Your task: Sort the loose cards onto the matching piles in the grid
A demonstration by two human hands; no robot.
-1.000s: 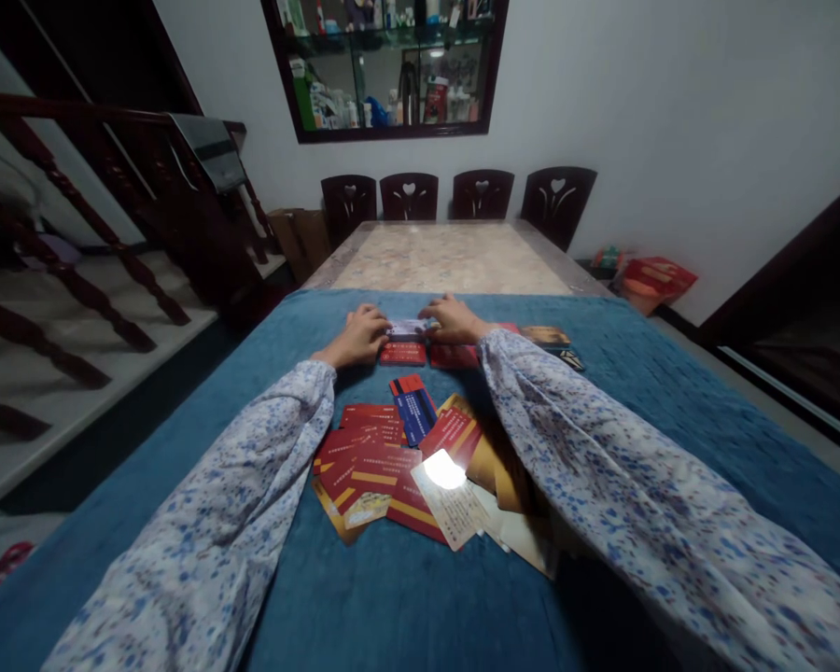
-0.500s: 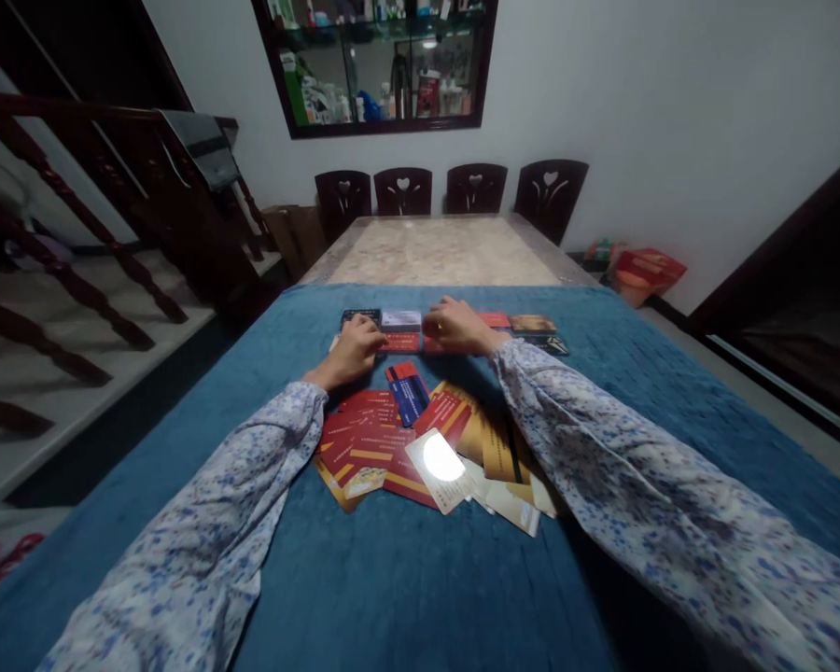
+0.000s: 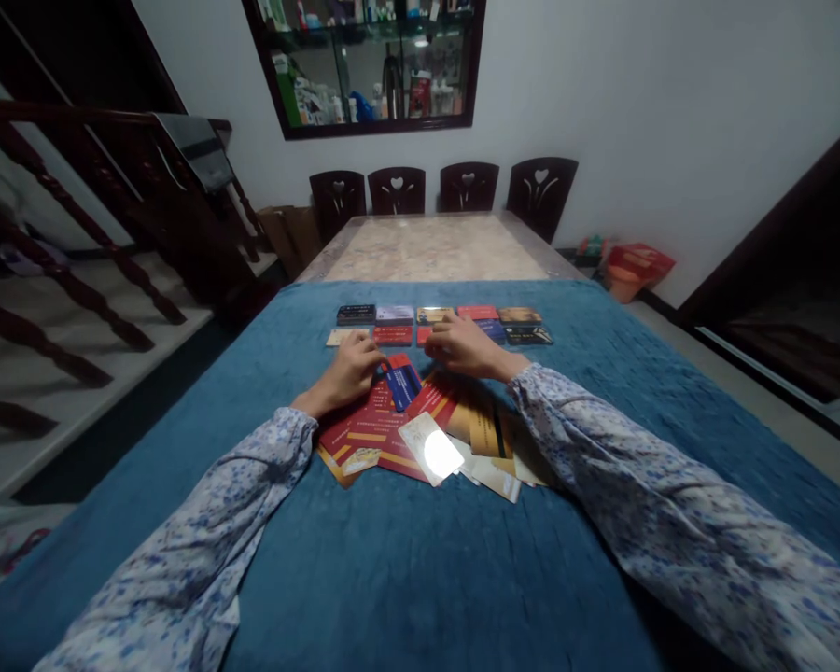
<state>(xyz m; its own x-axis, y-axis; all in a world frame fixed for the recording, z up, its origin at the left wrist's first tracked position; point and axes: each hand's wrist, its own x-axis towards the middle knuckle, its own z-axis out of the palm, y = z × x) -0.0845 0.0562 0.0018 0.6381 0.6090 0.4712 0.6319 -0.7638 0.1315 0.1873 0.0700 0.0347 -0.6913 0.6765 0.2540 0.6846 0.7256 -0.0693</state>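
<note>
My left hand (image 3: 356, 367) is low over the left side of a loose card pile, its fingers loosely bent and apart. Its fingertips are by the left edge of a blue card with a red top (image 3: 402, 381); whether they touch it is unclear. My right hand (image 3: 470, 348) hovers past the pile's far edge, fingers curled but apart, with nothing seen in them. Beneath it a red card stack (image 3: 424, 334) is partly covered. The pile holds maroon cards (image 3: 378, 425), gold cards (image 3: 488, 431) and a glossy pale card (image 3: 414, 439) reflecting light.
Two rows of card stacks lie beyond my hands, including a black stack (image 3: 357, 315), a lavender stack (image 3: 394, 315), a gold stack (image 3: 435, 315) and a red stack (image 3: 393, 335). A blue cloth (image 3: 420, 579) covers the near table. Chairs (image 3: 469, 187) stand at the far end.
My left hand has come back from the left stacks to the blue card. My right hand has drawn back toward me, uncovering the gold stack. The view has shifted slightly.
</note>
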